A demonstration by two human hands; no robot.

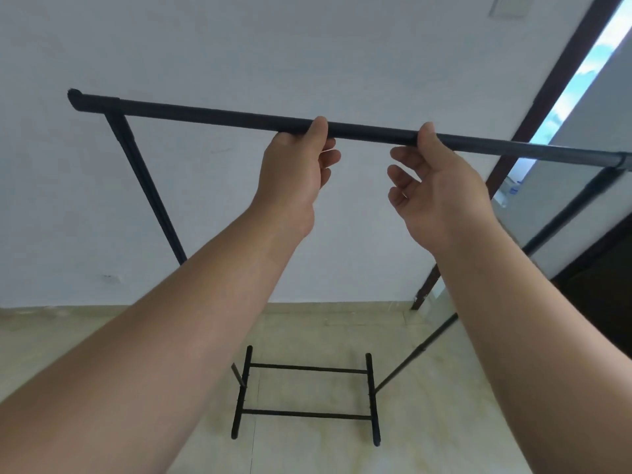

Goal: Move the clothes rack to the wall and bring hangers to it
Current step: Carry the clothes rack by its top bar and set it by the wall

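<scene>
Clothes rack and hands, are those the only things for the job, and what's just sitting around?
For the job:
- clothes rack, black, empty, its base on the floor
- left hand and right hand, both at the top bar
- white wall behind it

Just there:
- window frame
- tiled floor

No hangers in view.

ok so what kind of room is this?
Probably a bare room in a home, near a window or balcony door. Plain white wall, beige tiled floor, and a dark-framed window showing sky at right. The only furniture in view is the black clothes rack.
</scene>
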